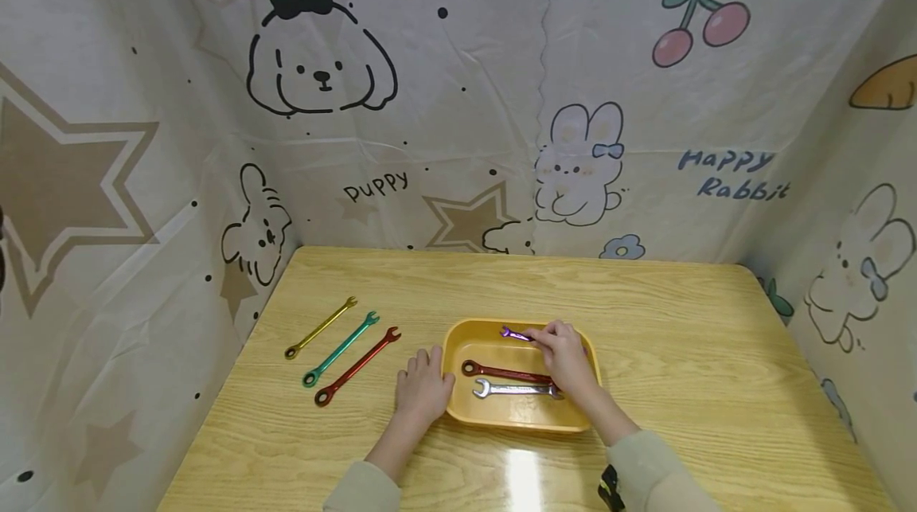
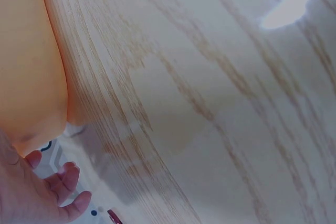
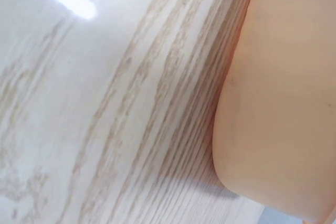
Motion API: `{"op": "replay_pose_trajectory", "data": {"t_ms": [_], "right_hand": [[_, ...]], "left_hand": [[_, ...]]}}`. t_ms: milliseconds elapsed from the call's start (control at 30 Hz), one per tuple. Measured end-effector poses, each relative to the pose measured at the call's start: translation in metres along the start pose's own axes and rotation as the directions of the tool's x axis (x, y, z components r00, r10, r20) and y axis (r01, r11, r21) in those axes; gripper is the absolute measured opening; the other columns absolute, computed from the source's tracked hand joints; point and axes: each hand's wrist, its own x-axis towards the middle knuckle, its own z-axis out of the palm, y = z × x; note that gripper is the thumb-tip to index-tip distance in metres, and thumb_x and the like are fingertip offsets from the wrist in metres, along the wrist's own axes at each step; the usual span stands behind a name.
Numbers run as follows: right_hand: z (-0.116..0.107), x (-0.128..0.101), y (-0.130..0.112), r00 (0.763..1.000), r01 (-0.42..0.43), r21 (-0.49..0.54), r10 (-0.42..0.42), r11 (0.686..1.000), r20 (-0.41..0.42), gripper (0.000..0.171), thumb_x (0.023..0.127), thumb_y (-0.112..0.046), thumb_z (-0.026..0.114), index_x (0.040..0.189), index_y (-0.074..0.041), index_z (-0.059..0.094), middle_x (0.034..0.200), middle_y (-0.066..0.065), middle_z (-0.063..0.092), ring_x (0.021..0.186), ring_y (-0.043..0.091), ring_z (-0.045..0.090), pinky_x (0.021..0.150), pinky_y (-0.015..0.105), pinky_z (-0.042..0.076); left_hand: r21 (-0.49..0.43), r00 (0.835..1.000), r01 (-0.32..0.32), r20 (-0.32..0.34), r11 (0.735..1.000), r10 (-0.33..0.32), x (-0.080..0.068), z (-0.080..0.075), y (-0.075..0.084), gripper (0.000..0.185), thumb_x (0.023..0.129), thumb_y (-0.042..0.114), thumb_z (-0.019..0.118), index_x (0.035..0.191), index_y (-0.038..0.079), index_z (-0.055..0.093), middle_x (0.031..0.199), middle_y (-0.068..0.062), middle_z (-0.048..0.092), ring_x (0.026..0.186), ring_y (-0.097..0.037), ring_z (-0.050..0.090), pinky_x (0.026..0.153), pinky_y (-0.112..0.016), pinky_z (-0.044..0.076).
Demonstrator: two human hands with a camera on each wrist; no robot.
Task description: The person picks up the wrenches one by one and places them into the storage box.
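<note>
light wood-grain bench [image 1: 645,313] carries everything, w/ a cartoon-print cloth backdrop [image 1: 430,98] closing it in on three sides. near the front middle sits a shallow yellow plastic tray w/ rounded corners [image 1: 458,341]; its outer wall also fills one side of both wrist views [image 2: 26,66] [image 3: 283,93], so both wrists are low and right next to it.

left hand [image 1: 423,388] lies flat on the bench, touching the tray's left wall, fingers fairly straight and holding nothing; prob there to steady the tray so it doesn't slide. left wrist view shows only a few fingertips [image 2: 68,177], relaxed.

right hand [image 1: 566,357] is inside the tray over its far right part, fingers curled and pinching one end of a small purple metal wrench [image 1: 514,333], which points left along the far wall of the tray. can't tell if it's lifted or touching the floor of the tray.

under that hand, 2 more lie side by side in the tray: a dark red ring-end wrench [image 1: 501,371] and, nearer the person, a silver open-end wrench [image 1: 512,389].

left of the tray, well apart from it, 3 wrenches lie in a neat diagonal row, roughly parallel, not touching: yellow-gold wrench [image 1: 320,326] farthest, green wrench [image 1: 340,349] in the middle, bright red wrench [image 1: 356,366] nearest the left hand. spacing looks sorted on purpose.
</note>
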Motion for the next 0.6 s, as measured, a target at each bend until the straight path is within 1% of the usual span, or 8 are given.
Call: {"op": "replay_pose_trajectory", "data": {"t_ms": [267,467,600], "right_hand": [[0.0067,-0.0018,0.002,0.998,-0.014,-0.004,0.014,1.0,0.064,0.021,0.075,0.001,0.069,0.093,-0.008,0.073,0.074,0.005,0.054,0.067,0.02,0.046,0.065,0.036,0.038],[0.0076,-0.0019,0.0006,0.993,-0.036,-0.024,0.039,0.999,0.111,0.02,0.076,-0.001,0.07,0.093,-0.011,0.074,0.076,0.004,0.053,0.072,0.022,0.048,0.07,0.041,0.039],[0.0087,-0.002,0.0004,0.989,-0.042,-0.041,0.047,0.998,0.143,0.021,0.076,0.0,0.07,0.093,-0.012,0.073,0.076,0.002,0.051,0.072,0.021,0.046,0.07,0.04,0.037]], "left_hand": [[0.009,1.0,-0.003,-0.003,1.0,0.003,-0.0012,-0.0011,0.0014,0.035,0.088,0.03,0.052,0.115,0.009,0.042,0.096,-0.011,0.044,0.087,-0.027,0.044,0.073,-0.044,0.037],[0.006,1.0,-0.003,-0.002,1.0,0.003,-0.0007,-0.0005,0.0009,0.033,0.089,0.03,0.051,0.113,0.01,0.042,0.094,-0.01,0.043,0.086,-0.026,0.043,0.073,-0.044,0.036],[0.005,1.0,-0.007,-0.005,1.0,0.007,-0.0009,-0.0005,0.0006,0.033,0.089,0.03,0.051,0.112,0.01,0.042,0.093,-0.01,0.042,0.085,-0.026,0.042,0.073,-0.044,0.036]]}}
